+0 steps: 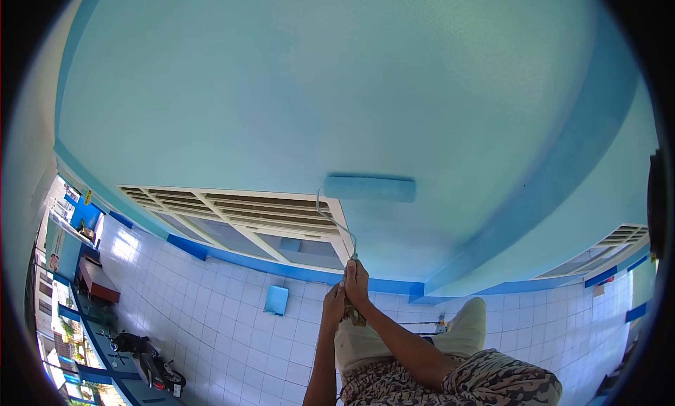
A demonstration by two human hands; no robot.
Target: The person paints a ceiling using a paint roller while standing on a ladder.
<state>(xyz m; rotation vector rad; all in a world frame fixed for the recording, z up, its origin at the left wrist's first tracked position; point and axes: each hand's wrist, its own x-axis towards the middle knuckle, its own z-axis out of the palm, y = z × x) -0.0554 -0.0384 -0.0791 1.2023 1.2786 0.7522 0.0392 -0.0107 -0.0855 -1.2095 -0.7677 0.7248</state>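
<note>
A paint roller (370,189) with a light blue sleeve is against the pale turquoise wall (281,97), just right of the louvred window frame's corner. Its bent wire frame runs down to a handle that both my hands grip. My right hand (356,282) is closed round the upper part of the handle. Just below and to the left, my left hand (334,306) is wrapped round it too, touching the right. The handle's covering and lower end show only partly under my hands.
The white louvred window (274,223) lies left of the roller. A blue tray (276,300) rests on the white tiled floor (225,329). A motorcycle (149,362) and a brown desk (98,281) are at lower left. A darker blue column band (569,174) runs down the right.
</note>
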